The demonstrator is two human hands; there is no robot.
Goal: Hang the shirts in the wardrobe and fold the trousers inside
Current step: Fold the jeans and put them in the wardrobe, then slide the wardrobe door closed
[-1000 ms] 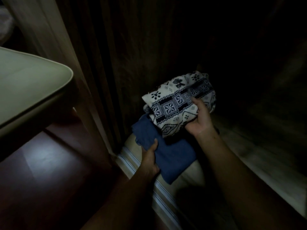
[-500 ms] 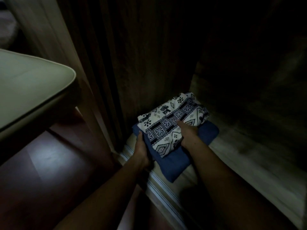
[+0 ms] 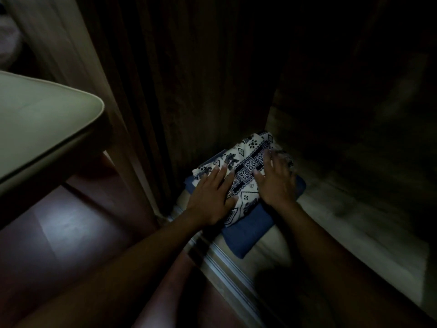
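Observation:
Folded white trousers with a dark blue pattern (image 3: 247,165) lie on top of folded plain blue trousers (image 3: 247,229) on the wardrobe floor (image 3: 343,223), in its left front corner. My left hand (image 3: 210,197) lies flat on the left part of the patterned pair with its fingers spread. On the right part my right hand (image 3: 275,179) presses down, fingers straight. Both hands hide part of the stack.
The dark wooden wardrobe side wall (image 3: 201,91) rises just left of the stack. A metal sliding-door track (image 3: 227,261) runs along the wardrobe's front edge. A pale rounded tabletop (image 3: 42,124) juts in from the left above the reddish floor (image 3: 61,237). The wardrobe interior to the right is dark.
The stack went from held in the air to resting in the wardrobe corner. Both hands let go of its edges and now lie flat on top.

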